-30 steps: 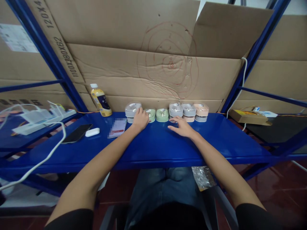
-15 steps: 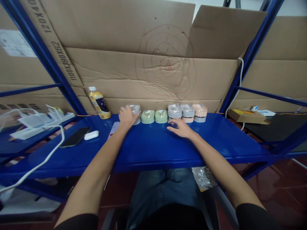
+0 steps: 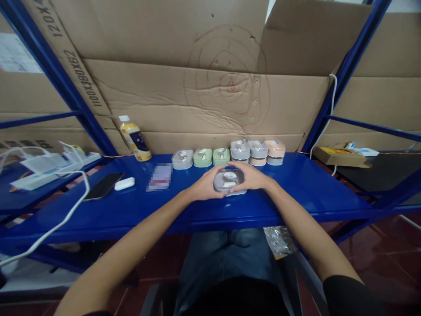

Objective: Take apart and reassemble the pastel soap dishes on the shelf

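A small grey lidded box [image 3: 229, 179] with a clear top and a round sticker is held between my two hands, near the middle of the table. My left hand [image 3: 208, 184] is closed round its left side and my right hand [image 3: 251, 176] round its right side. Behind them runs a row of like boxes: a single grey box [image 3: 182, 159], a green box [image 3: 202, 157] and another green box [image 3: 221, 156]. To the right stand three stacks of two, topped by a grey box [image 3: 240, 150], a second grey box [image 3: 258, 149] and a peach box [image 3: 274, 149].
On the blue table [image 3: 197, 215], a yellow bottle [image 3: 135, 140], a blurred-out card [image 3: 159, 177], a white earbud case [image 3: 124, 184] and a black phone [image 3: 104, 186] lie to the left. A power strip [image 3: 55, 172] trails a white cable. Cardboard [image 3: 158, 96] backs the table.
My left hand has taken the upper grey box off the leftmost stack and brought it right and nearer. My right hand, earlier open over the table, now grips it too.
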The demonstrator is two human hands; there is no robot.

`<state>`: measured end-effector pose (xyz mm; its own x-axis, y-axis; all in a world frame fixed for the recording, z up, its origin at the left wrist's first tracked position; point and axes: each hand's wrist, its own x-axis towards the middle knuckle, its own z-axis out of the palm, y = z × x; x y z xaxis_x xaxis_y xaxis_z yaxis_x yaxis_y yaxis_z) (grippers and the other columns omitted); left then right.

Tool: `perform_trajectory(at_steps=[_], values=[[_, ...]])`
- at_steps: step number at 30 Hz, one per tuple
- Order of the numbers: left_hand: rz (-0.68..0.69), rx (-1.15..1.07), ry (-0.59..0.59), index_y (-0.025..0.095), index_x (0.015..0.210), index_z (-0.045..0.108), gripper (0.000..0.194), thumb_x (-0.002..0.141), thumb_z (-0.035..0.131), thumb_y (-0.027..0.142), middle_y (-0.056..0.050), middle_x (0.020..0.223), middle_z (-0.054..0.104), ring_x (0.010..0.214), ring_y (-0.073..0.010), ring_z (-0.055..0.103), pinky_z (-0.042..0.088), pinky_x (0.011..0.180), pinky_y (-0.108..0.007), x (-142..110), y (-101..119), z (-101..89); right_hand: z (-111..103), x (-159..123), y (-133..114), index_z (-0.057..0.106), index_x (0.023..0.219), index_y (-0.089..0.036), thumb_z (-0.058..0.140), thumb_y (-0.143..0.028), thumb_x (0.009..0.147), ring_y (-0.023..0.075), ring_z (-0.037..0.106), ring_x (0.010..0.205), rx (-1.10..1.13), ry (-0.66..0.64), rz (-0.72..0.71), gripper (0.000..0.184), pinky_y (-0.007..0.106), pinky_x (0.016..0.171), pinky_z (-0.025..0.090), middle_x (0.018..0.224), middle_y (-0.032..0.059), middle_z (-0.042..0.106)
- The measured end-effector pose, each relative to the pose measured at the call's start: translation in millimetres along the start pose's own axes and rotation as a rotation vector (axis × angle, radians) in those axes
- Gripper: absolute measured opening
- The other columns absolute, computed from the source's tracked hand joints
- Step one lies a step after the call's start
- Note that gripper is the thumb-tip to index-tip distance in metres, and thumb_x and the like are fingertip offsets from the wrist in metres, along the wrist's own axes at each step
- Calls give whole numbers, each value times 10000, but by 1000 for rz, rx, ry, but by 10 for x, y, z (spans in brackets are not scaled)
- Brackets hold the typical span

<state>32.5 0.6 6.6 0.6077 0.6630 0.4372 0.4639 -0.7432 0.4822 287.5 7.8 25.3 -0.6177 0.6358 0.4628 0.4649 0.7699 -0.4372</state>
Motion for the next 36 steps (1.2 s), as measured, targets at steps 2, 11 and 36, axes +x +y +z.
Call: perform_trajectory(at_steps=[2, 11, 36], values=[[-17, -41, -17, 218, 1544, 389, 1016, 670, 873, 400, -183, 1505, 560, 1389, -401, 560, 450, 1173, -572, -22, -25, 55, 41, 6, -20, 545, 1510, -255, 919, -580, 666, 349, 665, 1249, 10, -63, 10, 979, 538, 1087, 522, 1391, 134, 678], [10, 22, -53, 231, 1479, 573, 737, 804, 782, 439, -151, 1464, 565, 1374, -368, 568, 429, 1205, -546, -96, -99, -46, -296, -64, 231, 644, 1360, -216, 810, -552, 811, 285, 719, 1037, 146, 210, 208, 664, 505, 981, 584, 1153, 101, 741], [-55, 155, -81, 206, 1553, 433, 789, 895, 701, 547, -171, 1560, 496, 1449, -363, 508, 418, 1222, -517, -125, 41, -9, -218, -37, 160, 708, 1316, -213, 896, -549, 700, 302, 699, 1148, 136, 136, 100, 726, 480, 1020, 561, 1281, 106, 738]])
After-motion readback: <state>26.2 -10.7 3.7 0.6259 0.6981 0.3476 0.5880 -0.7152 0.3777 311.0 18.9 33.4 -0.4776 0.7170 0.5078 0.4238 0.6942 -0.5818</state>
